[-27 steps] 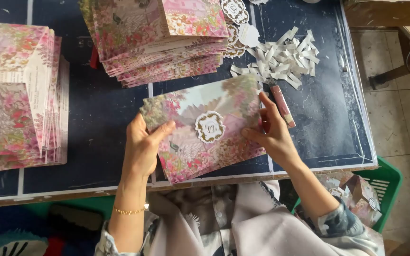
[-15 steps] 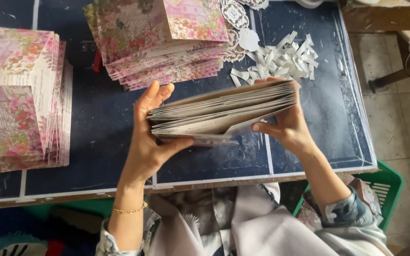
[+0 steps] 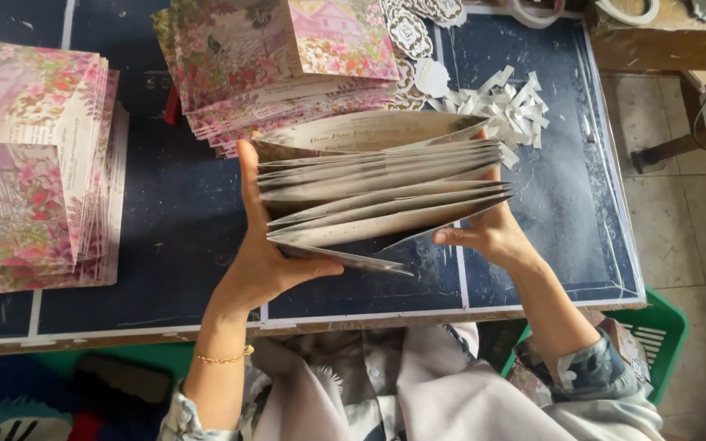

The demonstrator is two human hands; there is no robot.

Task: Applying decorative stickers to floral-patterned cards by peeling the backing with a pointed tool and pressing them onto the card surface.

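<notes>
Fingers [image 3: 248, 175] of my left hand [image 3: 267, 261] stand up along one end of the card bundle [image 3: 382, 192], thumb hooked under its lowest leaf; fingers [image 3: 449, 238] of my right hand [image 3: 492, 237] cup the other end from below and behind. Both hands clamp the bundle, edge-on to me, held in the air above the dark desk [image 3: 181, 204], between the two hands, nothing resting on the top. The leaves fan apart toward the right end, gaps showing between them. Judgement: light for its bulk, each card fairly stiff but the set loose, smooth-faced, likely to slip sideways or spill if the squeeze eases; corners and edges would dent. Best hold is at the two short ends, pressing inward, with a thumb beneath. Beyond the bundle, near its far edge, lies a sloped pile of floral cards [image 3: 275, 69], pink and green, with white die-cut ornaments [image 3: 408, 33] at its right side. A heap of white paper strips [image 3: 508, 106] sits just past my right fingertips. Far to my left, well apart, a second stack of floral cards [image 3: 34, 163] lies flat. A green basket [image 3: 663, 335] shows below the desk edge at my right. Gold bracelet [image 3: 221, 358] on my left wrist.
</notes>
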